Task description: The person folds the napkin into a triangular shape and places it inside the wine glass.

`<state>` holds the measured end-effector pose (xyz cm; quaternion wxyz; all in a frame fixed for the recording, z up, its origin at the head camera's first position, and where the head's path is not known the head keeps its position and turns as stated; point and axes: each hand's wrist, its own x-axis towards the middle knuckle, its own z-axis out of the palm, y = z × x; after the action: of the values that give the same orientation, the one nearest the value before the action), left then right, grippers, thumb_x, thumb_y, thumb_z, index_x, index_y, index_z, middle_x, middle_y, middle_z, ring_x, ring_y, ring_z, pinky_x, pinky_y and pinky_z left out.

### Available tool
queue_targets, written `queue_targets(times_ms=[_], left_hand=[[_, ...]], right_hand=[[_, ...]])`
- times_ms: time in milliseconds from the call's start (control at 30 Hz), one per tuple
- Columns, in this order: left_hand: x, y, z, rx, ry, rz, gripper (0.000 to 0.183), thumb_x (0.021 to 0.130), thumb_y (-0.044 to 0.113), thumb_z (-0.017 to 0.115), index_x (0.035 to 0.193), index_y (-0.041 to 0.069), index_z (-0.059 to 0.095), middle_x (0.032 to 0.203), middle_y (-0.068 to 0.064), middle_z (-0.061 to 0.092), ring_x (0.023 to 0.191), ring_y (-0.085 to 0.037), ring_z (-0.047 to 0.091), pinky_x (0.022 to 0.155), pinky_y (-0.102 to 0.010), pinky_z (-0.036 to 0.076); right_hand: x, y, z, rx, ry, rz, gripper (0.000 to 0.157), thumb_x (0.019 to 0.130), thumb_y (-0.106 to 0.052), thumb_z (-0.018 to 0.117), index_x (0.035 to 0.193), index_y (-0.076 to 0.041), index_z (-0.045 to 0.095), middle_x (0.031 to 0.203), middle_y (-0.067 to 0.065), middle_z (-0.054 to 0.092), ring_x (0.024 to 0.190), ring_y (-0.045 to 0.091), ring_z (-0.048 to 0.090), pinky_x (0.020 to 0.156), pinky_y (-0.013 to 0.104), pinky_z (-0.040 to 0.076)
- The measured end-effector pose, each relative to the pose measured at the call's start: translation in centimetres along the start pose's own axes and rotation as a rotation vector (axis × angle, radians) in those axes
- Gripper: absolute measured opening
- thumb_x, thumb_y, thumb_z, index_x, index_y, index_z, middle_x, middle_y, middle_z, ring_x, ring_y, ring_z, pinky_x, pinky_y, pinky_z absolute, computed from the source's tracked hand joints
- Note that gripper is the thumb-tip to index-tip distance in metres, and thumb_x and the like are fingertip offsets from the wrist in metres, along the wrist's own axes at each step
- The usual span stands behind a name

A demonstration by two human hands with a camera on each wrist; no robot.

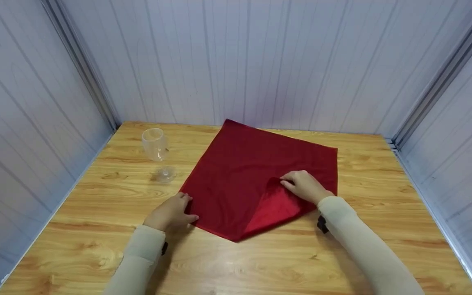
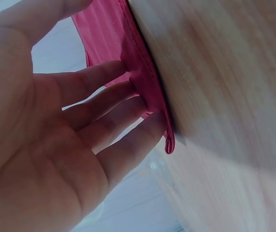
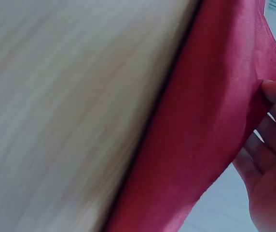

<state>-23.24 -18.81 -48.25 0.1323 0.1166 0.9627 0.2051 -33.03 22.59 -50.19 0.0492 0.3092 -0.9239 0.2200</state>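
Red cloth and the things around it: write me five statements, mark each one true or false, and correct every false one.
1. The right hand pinches part of the red cloth. True.
2. A clear stemmed glass stands upright on the table. True.
3. The glass is nearer the right hand than the left hand. False: it is nearer the left hand.
4. The red cloth lies wholly flat. False: a part by the right hand is turned back, showing a brighter red side.
5. The left hand holds the glass. False: it is at an edge of the red cloth, apart from the glass.
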Motion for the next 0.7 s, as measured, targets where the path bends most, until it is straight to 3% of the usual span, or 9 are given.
queue_targets(times_ms=[333,700], left_hand=[[0.4,0.1,0.0,0.010,-0.002,-0.007,0.064,0.093,0.030,0.073,0.137,-0.011,0.051,0.139,-0.025,0.049,0.128,-0.039,0.050,0.107,-0.050,0.039],[0.9,0.2,0.0,0.038,0.011,0.001,0.060,0.092,0.032,0.073,0.133,-0.009,0.056,0.131,-0.024,0.054,0.120,-0.037,0.056,0.102,-0.050,0.044]], right_hand=[[0.2,1.7,1.1,0.033,-0.056,0.073,0.028,0.099,-0.011,0.064,0.123,0.003,0.070,0.130,0.020,0.063,0.126,0.037,0.055,0.104,0.050,0.043],[0.1,1.3,0.6,-0.006,-0.100,0.094,0.026,0.099,-0.012,0.063,0.120,0.000,0.072,0.125,0.021,0.065,0.121,0.036,0.059,0.102,0.049,0.045]])
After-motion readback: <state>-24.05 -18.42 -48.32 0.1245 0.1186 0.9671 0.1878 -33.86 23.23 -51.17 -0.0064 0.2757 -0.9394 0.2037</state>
